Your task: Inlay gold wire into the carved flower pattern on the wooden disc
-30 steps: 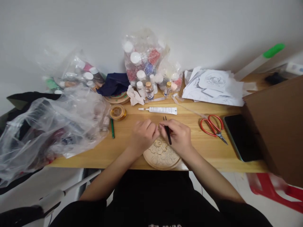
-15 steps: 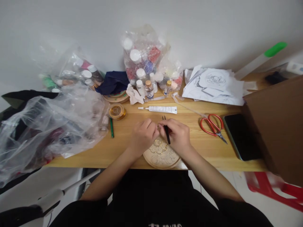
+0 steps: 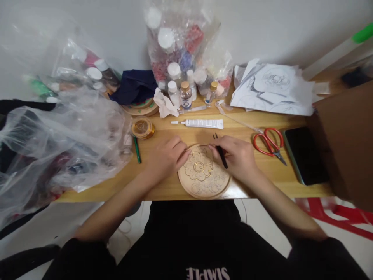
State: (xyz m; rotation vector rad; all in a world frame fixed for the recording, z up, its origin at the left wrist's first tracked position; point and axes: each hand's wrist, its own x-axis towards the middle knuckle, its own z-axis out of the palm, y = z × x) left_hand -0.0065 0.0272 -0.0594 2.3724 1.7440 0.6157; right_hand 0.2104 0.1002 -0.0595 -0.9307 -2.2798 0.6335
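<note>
A round, pale wooden-looking piece (image 3: pixel 217 177) lies near the front edge of the table, bearing a flower in gold wire and drawn lines. At its upper left rim is my left hand (image 3: pixel 169 157), fingers curled and thumb pressed in. What they pinch is too small to make out. Black tweezers (image 3: pixel 222 156) rest in my right hand (image 3: pixel 237 153), at the upper right rim, tips pointing away from me. The thumb and fingertips of that hand are also closed near the rim. A spool of golden wire (image 3: pixel 142 128) sits to the left, beyond my left hand.
Behind my hands lies a white glue tube (image 3: pixel 204 123). Red-handled scissors (image 3: pixel 269 142) and a phone (image 3: pixel 305 155) are on the right, beside a cardboard box (image 3: pixel 346 144). Small bottles (image 3: pixel 185 95), paper drawings (image 3: pixel 271 89) and plastic bags (image 3: pixel 67 132) line the back and left.
My hands have moved apart from each other, to opposite sides of the round piece, uncovering its gold flower. The tweezers have shifted right with my right hand. The camera view has tilted slightly.
</note>
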